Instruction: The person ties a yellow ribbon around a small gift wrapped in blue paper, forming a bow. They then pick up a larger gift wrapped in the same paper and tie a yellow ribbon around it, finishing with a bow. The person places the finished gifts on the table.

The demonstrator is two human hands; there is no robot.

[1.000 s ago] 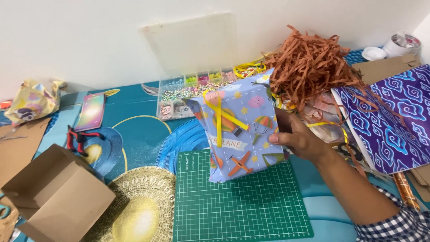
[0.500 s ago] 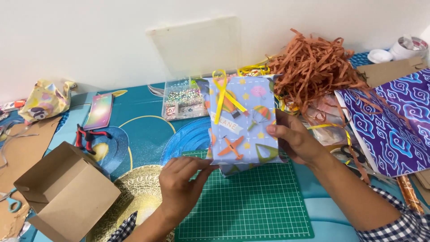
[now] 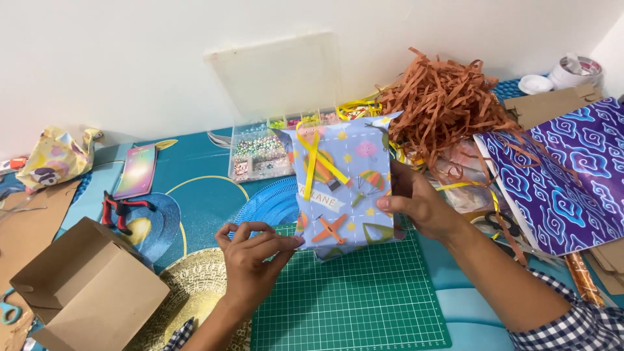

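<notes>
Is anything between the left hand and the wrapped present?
Nothing visible is in the way. The left hand has its fingertips right at the lower left edge of the wrapped present, seemingly touching it. The right hand holds the present's right side above the green cutting mat.

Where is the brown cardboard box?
The open cardboard box sits at the lower left of the head view, left of the green cutting mat and below the red-handled pliers.
</notes>
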